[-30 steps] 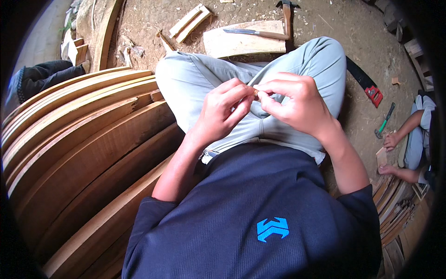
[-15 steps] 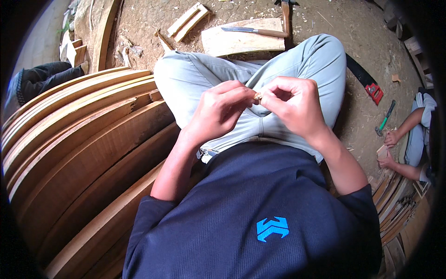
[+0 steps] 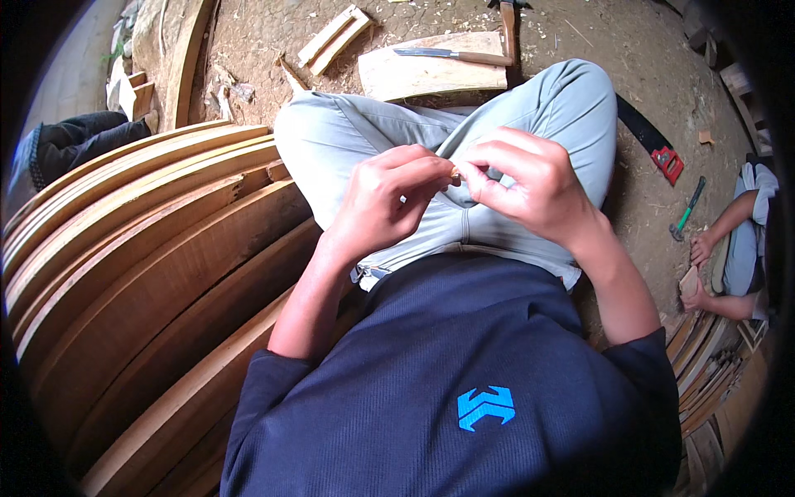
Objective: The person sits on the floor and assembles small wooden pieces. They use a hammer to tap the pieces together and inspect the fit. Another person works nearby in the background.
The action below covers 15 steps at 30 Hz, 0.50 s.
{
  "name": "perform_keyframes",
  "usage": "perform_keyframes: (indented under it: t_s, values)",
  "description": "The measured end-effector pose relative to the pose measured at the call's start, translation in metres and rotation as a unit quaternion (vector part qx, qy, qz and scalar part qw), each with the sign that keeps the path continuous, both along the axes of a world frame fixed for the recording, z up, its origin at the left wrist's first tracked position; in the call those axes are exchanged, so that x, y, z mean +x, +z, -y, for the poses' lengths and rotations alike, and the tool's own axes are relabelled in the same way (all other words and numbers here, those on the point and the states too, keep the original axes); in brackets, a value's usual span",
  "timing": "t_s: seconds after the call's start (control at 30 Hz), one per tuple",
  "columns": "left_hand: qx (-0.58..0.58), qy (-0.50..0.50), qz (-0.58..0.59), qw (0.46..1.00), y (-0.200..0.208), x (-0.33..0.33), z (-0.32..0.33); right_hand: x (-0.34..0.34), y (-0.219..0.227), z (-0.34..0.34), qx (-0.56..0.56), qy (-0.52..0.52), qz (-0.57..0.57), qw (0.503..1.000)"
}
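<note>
Golden-brown fragment (image 3: 455, 172) pinched between two hands, near side of the pale board (image 3: 435, 76)

From the head view, handling of the fragment is under way: it is up in the fingers and has not been set down. How much has been done to it, and how much is left, cannot be judged, because the fingertips cover most of it.

What shows is a tiny, irregular bit, golden-brown with a lighter edge; its material is too small to tell. It sits on the near side of the board, above the light grey trousers (image 3: 538, 108) of the seated person.

The left hand (image 3: 385, 190) has its thumb and forefinger pressed together on the fragment. The right hand (image 3: 530, 178) meets it from the other side, its grip also appearing to pinch the piece, though the contact is partly hidden.

On the board lies a wooden-handled knife (image 3: 451, 55), held by neither hand. Left of the board is a grooved wood block (image 3: 335, 39); at its right end, a wooden-handled hammer (image 3: 508, 33); farther right and nearer, a red-handled handsaw (image 3: 642, 127). Nearer than the board, to its left, stand curved planks (image 3: 166, 248).
</note>
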<state>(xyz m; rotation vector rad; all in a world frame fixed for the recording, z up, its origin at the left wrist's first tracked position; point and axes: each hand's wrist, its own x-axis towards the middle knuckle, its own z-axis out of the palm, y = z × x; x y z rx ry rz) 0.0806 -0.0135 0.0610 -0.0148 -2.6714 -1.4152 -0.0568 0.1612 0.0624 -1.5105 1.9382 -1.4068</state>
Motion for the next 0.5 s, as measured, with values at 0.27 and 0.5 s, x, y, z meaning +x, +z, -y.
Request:
perform_keyframes:
  t_s: [0.27, 0.5]
  values:
    - [0.000, 0.017, -0.037, 0.999, 0.003, 0.001, 0.002, 0.017, -0.028, 0.008, -0.023, -0.172, 0.362, 0.916]
    - [0.021, 0.046, -0.041, 0.998, 0.009, 0.004, 0.005, -0.104, -0.068, -0.041, -0.061, -0.471, 0.042, 0.879]
